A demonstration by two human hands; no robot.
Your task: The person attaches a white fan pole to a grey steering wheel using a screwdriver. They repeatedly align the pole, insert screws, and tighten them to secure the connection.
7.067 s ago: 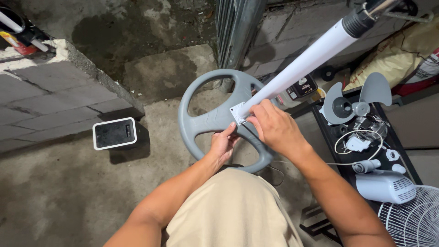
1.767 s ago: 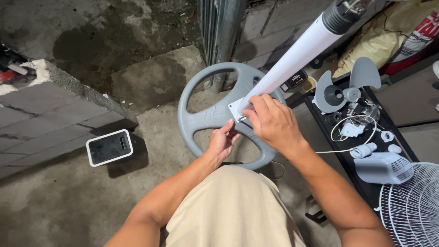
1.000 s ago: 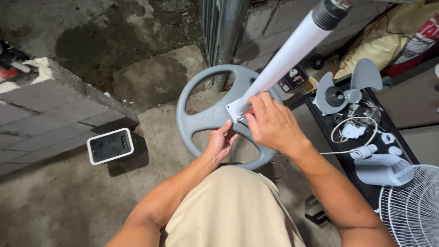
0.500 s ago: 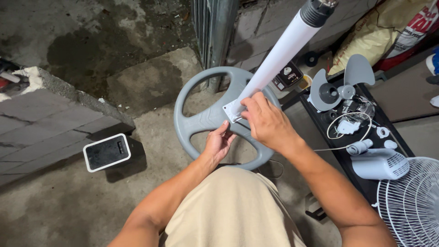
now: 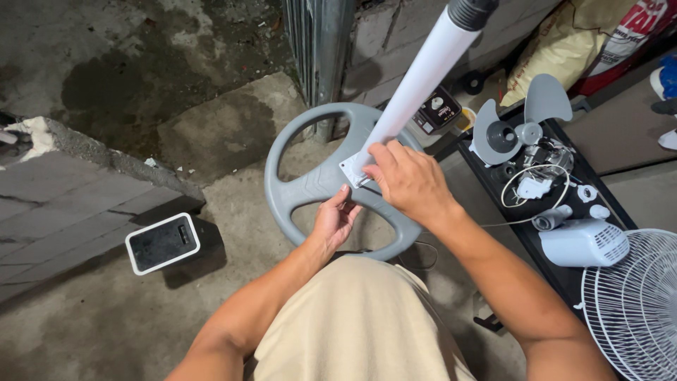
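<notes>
A grey ring-shaped fan base (image 5: 303,187) with spokes stands on edge in front of my knees. A white pole (image 5: 423,70) runs from its hub up to the top right and ends in a square white mounting plate (image 5: 350,169) on the hub. My left hand (image 5: 331,219) grips the hub from below, fingertips touching the plate's lower corner. My right hand (image 5: 409,180) lies over the plate's right edge with its fingers bunched together. What the fingers pinch is hidden.
At the right, a black tray (image 5: 557,271) holds a grey fan blade (image 5: 525,113), a motor housing (image 5: 585,243), a cord and small parts. A white wire grille (image 5: 635,303) lies beside it. A white-framed black box (image 5: 162,242) sits on the concrete floor beside a block ledge (image 5: 63,190).
My hands stay at the plate; the right hand's fingers have shifted slightly. A red bit seen under the right fingers a second ago is now hidden. The view has drifted.
</notes>
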